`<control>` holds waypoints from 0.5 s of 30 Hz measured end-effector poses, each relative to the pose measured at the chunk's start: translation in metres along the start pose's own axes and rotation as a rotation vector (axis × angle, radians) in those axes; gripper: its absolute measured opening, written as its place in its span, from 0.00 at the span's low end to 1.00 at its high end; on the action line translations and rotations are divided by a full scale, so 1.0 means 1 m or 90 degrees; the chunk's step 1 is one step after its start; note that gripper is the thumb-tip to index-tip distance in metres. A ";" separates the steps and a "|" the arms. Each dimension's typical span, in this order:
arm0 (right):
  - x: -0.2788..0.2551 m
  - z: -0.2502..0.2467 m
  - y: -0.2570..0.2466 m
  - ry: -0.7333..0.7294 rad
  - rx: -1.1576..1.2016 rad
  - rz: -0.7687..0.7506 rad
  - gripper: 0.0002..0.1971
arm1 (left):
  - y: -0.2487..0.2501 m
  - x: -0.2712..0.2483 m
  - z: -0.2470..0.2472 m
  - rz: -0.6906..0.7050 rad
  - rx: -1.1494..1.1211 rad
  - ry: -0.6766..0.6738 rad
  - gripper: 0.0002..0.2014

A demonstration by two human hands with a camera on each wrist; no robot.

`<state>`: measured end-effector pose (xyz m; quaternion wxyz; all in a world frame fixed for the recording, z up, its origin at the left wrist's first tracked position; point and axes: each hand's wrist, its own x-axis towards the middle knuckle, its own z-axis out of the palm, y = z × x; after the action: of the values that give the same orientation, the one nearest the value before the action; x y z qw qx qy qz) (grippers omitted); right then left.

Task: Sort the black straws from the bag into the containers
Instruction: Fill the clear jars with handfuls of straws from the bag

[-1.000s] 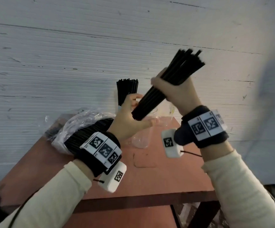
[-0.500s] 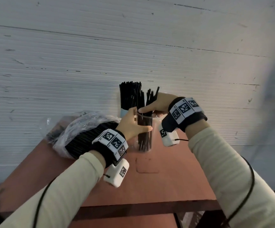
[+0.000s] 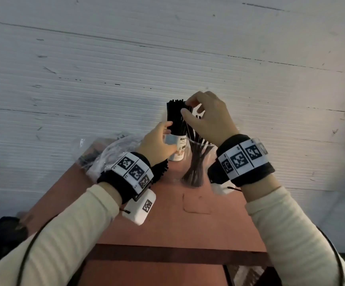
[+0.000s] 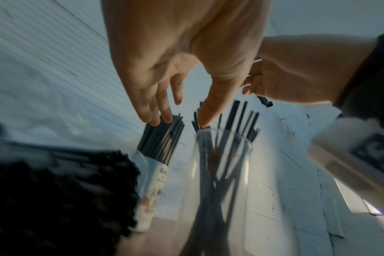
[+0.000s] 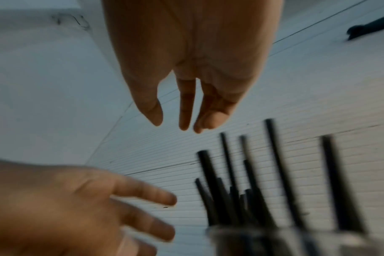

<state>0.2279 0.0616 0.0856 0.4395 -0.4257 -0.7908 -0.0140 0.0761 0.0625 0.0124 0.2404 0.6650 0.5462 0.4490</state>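
A clear glass (image 3: 198,162) on the red-brown table (image 3: 177,223) holds loose, splayed black straws (image 5: 230,190). Just left of it, a white labelled container (image 3: 176,149) holds a tight upright bundle of straws (image 4: 162,138). My left hand (image 3: 163,131) reaches between the two. Its straight fingers (image 4: 156,117) touch the bundle's tops, and its thumb touches straws in the glass (image 4: 221,173). My right hand (image 3: 188,110) hovers over the straw tops with relaxed fingers (image 5: 184,121) and holds nothing. A plastic bag (image 3: 109,155) with more straws (image 3: 159,170) lies at the left.
A white ribbed wall (image 3: 167,58) stands right behind the containers. The table's front edge (image 3: 177,254) is near me. A dark object (image 3: 4,230) sits low at the left, off the table.
My right hand lowered the raised straw bundle into the glass, let go, and now hovers above it. My left hand left the glass and moved up to the straw tops.
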 end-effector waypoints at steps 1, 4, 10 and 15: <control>-0.003 0.009 -0.006 -0.020 0.033 -0.013 0.08 | -0.001 -0.002 -0.013 0.004 0.008 0.032 0.28; -0.013 0.041 -0.019 -0.142 0.090 0.006 0.06 | -0.007 -0.010 -0.051 0.006 0.020 0.114 0.18; -0.021 0.106 -0.032 -0.421 -0.035 0.035 0.15 | -0.044 -0.024 -0.109 -0.088 0.181 0.111 0.14; -0.022 0.140 -0.047 -0.535 -0.165 0.051 0.23 | -0.076 -0.028 -0.116 -0.136 0.205 -0.063 0.23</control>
<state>0.1052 0.0728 0.0006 0.0231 -0.4763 -0.8755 0.0783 -0.0625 0.0385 -0.0026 0.2036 0.6545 0.6659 0.2944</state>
